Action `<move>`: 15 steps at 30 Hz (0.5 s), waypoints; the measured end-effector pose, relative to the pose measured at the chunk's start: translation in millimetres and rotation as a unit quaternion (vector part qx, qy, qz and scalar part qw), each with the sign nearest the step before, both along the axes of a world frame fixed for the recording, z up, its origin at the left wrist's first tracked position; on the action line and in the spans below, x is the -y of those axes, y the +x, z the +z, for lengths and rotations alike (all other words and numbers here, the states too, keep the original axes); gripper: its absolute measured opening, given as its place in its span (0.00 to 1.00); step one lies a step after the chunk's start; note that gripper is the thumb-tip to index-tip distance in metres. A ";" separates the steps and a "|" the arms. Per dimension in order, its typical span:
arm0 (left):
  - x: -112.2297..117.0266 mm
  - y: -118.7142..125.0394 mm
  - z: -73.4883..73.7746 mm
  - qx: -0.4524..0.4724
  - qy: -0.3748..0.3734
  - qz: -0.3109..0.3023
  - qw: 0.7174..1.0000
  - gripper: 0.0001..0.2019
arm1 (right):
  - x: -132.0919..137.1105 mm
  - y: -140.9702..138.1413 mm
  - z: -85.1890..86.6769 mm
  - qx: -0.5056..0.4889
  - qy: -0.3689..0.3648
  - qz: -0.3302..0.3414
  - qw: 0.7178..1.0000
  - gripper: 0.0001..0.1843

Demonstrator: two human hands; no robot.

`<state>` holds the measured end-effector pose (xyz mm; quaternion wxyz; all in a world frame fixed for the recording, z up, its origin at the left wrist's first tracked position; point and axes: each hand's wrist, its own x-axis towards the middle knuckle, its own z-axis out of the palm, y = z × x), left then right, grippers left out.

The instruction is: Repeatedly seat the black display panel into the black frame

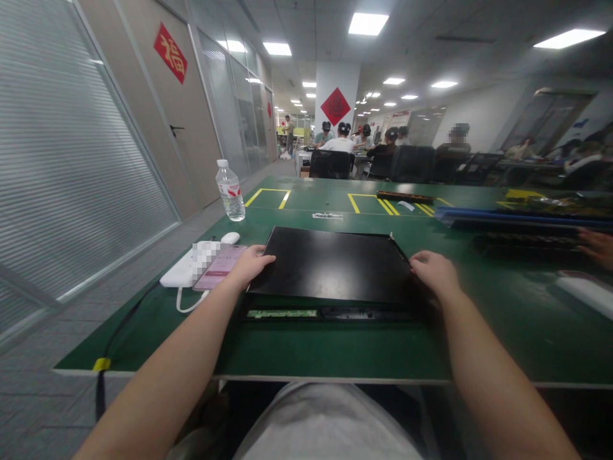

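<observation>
Both my hands grip a flat black display panel (330, 265) by its side edges. My left hand (251, 265) has its thumb over the panel's left edge, the fingers partly hidden underneath. At the right edge, my right hand (435, 271) pinches the side with curled fingers. Below the panel's near edge shows a dark frame strip (364, 314) with a green circuit board (282, 314) on its left part. Whether the panel touches this frame I cannot tell.
To the left are a white power bank (179, 271), a phone (220, 268) with a cable, a white mouse (230, 238) and a water bottle (230, 191). Long dark and blue strips (517, 218) lie at right, near another person's hand (597, 248). The green table (335, 351) ends close to my body.
</observation>
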<state>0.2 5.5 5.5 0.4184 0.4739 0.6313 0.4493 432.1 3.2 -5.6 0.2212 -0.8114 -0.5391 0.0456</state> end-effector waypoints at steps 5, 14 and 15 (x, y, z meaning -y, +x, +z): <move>-2.4 -1.9 -4.0 0.011 0.000 -0.003 1.000 0.18 | 0.2 -0.2 1.1 0.003 -0.011 0.003 1.000 0.15; 0.2 0.8 1.6 -0.020 -0.007 0.001 1.000 0.17 | -3.9 5.7 -5.5 -0.014 0.013 0.005 1.000 0.15; 0.8 1.6 2.6 -0.018 -0.010 0.001 1.000 0.16 | -4.4 6.5 -6.2 -0.019 0.011 0.003 1.000 0.15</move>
